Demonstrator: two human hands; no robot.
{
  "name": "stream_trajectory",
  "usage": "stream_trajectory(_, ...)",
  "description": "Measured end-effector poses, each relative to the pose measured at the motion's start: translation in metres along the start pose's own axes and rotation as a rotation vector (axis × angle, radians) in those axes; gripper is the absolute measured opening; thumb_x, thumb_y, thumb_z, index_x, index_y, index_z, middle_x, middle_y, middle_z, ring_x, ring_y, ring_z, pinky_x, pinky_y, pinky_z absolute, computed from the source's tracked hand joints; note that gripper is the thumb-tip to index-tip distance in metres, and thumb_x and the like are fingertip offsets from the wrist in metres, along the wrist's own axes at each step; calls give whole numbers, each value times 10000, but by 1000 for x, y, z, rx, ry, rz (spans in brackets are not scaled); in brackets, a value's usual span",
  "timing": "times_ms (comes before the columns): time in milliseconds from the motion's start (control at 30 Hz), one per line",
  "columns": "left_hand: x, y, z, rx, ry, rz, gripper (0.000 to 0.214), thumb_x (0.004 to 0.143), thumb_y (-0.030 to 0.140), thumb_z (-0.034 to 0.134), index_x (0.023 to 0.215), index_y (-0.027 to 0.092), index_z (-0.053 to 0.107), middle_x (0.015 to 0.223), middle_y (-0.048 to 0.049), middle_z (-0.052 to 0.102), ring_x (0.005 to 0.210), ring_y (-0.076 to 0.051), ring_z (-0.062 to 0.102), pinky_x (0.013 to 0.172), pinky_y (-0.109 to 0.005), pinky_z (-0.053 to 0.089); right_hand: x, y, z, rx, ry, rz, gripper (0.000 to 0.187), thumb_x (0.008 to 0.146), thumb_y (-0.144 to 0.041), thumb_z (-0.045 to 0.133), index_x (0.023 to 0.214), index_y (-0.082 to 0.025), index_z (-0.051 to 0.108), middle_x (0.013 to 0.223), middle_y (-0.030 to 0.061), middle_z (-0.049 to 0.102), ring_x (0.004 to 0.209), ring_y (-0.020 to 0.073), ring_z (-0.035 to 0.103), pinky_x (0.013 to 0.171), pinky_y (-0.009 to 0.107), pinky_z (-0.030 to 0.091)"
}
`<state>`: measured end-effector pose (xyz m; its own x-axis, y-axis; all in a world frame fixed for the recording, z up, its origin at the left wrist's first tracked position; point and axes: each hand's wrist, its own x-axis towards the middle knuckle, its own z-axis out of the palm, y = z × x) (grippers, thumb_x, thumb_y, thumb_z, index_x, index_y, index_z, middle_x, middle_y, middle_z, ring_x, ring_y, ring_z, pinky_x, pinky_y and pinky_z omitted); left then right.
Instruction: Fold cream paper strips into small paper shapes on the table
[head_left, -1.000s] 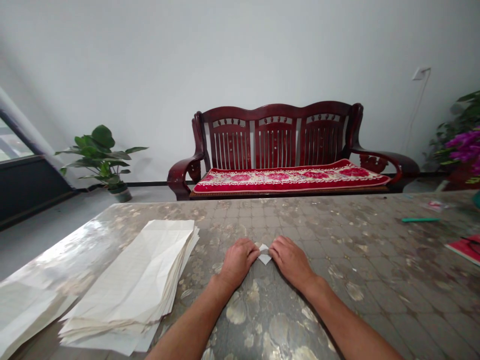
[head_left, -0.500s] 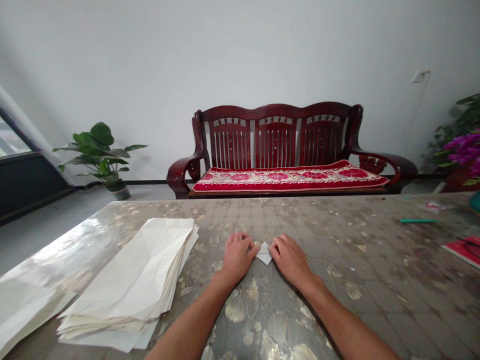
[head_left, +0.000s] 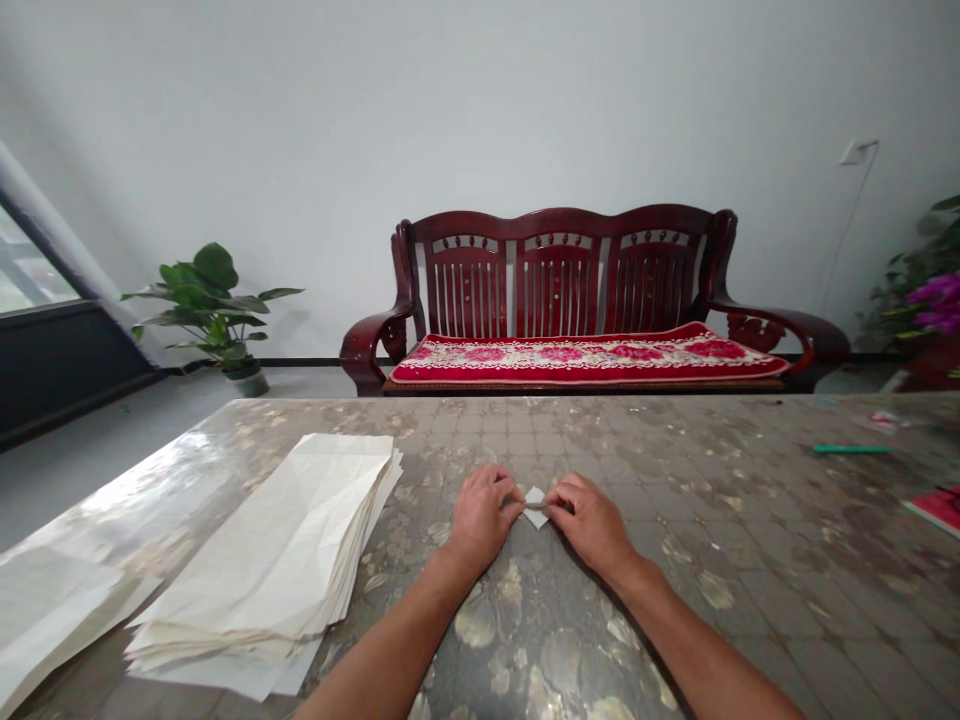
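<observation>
A small piece of folded white paper (head_left: 535,516) is held between my two hands, just above or on the patterned tabletop. My left hand (head_left: 486,508) pinches its left side between thumb and fingers. On the opposite side, my right hand (head_left: 589,512) pinches it the same way. A raised fold runs across the paper from one hand to the other, with a pale corner showing above it and another below. The outer ends of the paper are hidden by my fingers.
A stack of white paper sheets (head_left: 270,560) lies left of my arms, with more loose paper (head_left: 52,620) at the far left. At the right are a green pen (head_left: 853,449) and a red booklet (head_left: 937,507). A wooden bench (head_left: 555,280) stands beyond the table (head_left: 750,480).
Both hands have tilted or lifted the middle of the folded paper, so a ridge now shows across it. The whole view has shifted slightly, moving things to the right.
</observation>
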<state>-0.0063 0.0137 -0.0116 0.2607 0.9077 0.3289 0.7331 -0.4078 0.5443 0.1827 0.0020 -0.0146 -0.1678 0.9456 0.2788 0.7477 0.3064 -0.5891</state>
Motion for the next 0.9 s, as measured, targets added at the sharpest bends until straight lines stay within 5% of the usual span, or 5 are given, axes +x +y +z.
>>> stream_trajectory(167,-2,0,2,-50,-91,38,146,856,211,602,777,227,723,864,-28,647,878,-173,602,784,-261,447,-3,-2,-2,-36,-54,-46,175,868,-249,562,772,-256,709,792,-8,609,814,146,588,673,234,367)
stream_trajectory(367,3,-6,6,-167,-64,20,162,817,210,642,681,214,729,823,-11,685,868,-165,631,804,-248,470,2,-1,-2,-65,-84,2,245,918,-314,529,734,-232,669,798,-21,604,787,128,579,663,232,348)
stream_trajectory(600,6,-7,8,-199,-57,-55,116,750,204,701,639,218,731,987,-32,724,1076,-214,625,1002,-334,439,5,0,5,-208,-63,0,282,951,-336,501,721,-212,607,777,-12,607,747,130,552,660,251,311)
stream_trajectory(900,4,1,1,-74,-54,-125,120,696,252,769,595,220,713,1002,-48,689,1058,-238,595,985,-376,417,4,-5,4,-234,-34,26,253,913,-332,553,691,-214,574,760,-11,618,739,139,558,650,263,305)
